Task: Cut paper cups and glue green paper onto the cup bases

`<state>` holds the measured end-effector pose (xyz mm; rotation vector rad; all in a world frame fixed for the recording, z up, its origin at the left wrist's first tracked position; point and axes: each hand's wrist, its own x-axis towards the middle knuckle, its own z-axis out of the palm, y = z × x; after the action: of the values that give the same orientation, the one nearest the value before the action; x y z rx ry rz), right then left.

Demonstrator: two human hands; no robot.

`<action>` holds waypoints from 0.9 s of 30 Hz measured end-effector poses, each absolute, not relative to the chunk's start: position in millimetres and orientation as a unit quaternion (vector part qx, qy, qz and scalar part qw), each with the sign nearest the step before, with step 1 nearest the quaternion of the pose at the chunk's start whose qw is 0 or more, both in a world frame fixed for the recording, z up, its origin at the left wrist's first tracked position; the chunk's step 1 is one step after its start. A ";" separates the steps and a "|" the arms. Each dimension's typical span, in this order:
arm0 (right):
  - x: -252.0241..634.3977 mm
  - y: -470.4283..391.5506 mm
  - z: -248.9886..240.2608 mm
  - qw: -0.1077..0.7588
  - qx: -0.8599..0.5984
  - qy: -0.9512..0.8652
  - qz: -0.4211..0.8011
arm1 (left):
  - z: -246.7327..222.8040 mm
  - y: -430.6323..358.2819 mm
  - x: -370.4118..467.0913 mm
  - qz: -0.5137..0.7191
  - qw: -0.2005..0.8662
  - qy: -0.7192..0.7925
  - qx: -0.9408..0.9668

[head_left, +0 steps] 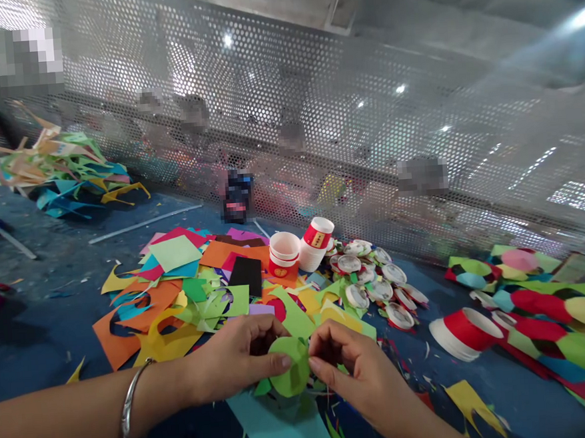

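Observation:
Between my hands is a round piece of light green paper (288, 369). My left hand (244, 352) pinches its left side, with the thumb lying on top of the paper. The fingers of my right hand (345, 362) are closed in a pinch at its right edge; whether they grip the edge or something small there is hard to make out. Below it lies a light blue sheet (282, 433), partly covered by the green piece. Behind my hands spreads a heap of coloured paper scraps (169, 321), with a black rectangle (245, 277) on it.
Paper cups (284, 253) and a cup stack (317, 244) stand behind the scraps. Round white-rimmed pieces (371, 273) are piled beside them. A cup stack (465, 334) lies tilted at right, near multicoloured paper pieces (554, 314). A phone (238, 195) leans on the perforated metal screen (284, 99).

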<state>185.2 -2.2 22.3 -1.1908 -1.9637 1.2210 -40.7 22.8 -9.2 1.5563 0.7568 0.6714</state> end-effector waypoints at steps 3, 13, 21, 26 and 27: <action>185.0 -2.5 22.6 0.264 -0.446 -0.728 0.449 | -10.7 22.7 -40.9 0.287 0.602 0.326 0.669; 203.8 2.0 39.3 0.293 -0.486 -0.741 0.359 | -16.1 25.0 -38.5 0.324 0.653 0.310 0.610; 226.7 -0.8 57.2 0.187 -0.523 -0.786 0.271 | -6.4 24.9 -34.6 0.343 0.703 0.331 0.528; 268.9 -17.8 46.9 0.078 -0.579 -0.790 0.184 | -9.3 26.5 -35.8 0.344 0.735 0.363 0.458; 281.3 -23.1 42.9 0.073 -0.595 -0.785 0.158 | -10.4 26.7 -36.1 0.347 0.737 0.360 0.455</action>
<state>281.3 -23.1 42.9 -1.7859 -2.3567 0.4752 -36.1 26.7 -10.4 0.9999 0.7912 0.7618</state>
